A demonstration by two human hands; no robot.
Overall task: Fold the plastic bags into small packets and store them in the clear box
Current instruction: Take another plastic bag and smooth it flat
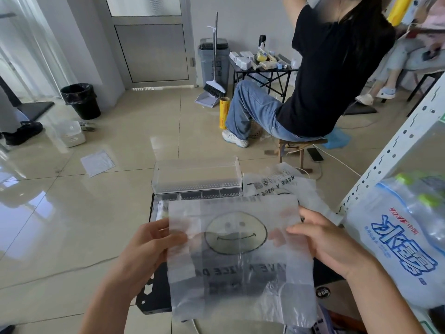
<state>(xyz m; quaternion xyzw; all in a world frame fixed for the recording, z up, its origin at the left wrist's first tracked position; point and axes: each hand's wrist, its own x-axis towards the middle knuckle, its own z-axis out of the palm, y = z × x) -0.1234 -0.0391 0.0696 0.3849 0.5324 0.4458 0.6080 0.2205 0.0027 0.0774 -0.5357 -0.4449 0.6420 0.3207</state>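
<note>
The left hand and the right hand hold a smiley-face plastic bag spread flat in the air. Each pinches one side edge, at 9 and at 3 o'clock (thumbs in front, fingers showing through behind). The clear box stands beyond at 12 o'clock, with more printed bags at 1 o'clock.

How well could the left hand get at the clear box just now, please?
Probably not yet: the left hand pinches the smiley bag, which hangs between it and the clear box. Freed, its path looks open.
</note>
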